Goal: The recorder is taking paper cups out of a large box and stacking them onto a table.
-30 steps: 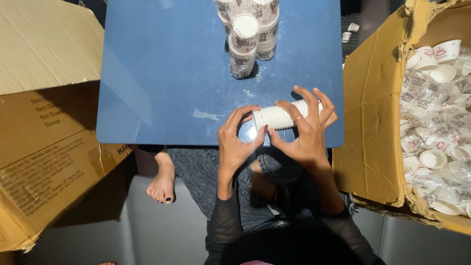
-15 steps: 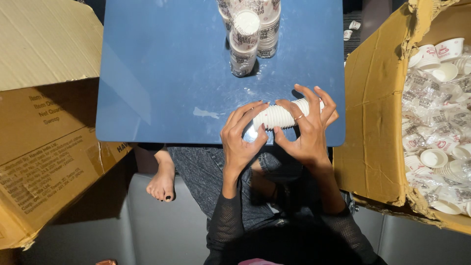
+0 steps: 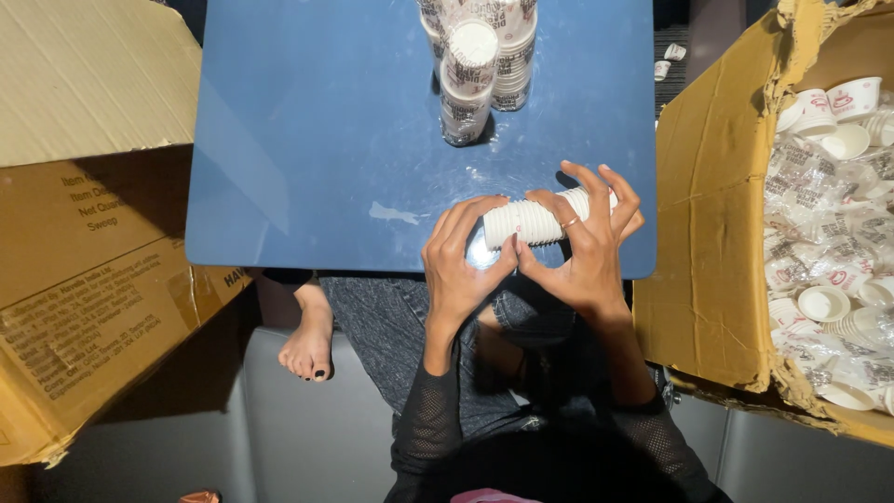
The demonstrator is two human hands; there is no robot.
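Right now both of my hands are on a sleeve of nested white paper cups, lying sideways at the near edge of the blue table, just above my lap. My left hand curls its fingers around the sleeve's left end, thumb pressed at the rim, while my right hand arches over the middle and right part, fingers spread across the top and clenched lightly on it. I judge the sleeve to be very light and thin-walled — easy to crush if squeezed hard, and liable to bend or slide apart in the middle, since the cups are only nested. Holding it at both ends, with gentle pressure inward along its length, looks the safest grip. Farther back on the table stand upright stacks of printed paper cups. An open cardboard box on my right is full of loose cups and wrapped sleeves — another box sits on my left.
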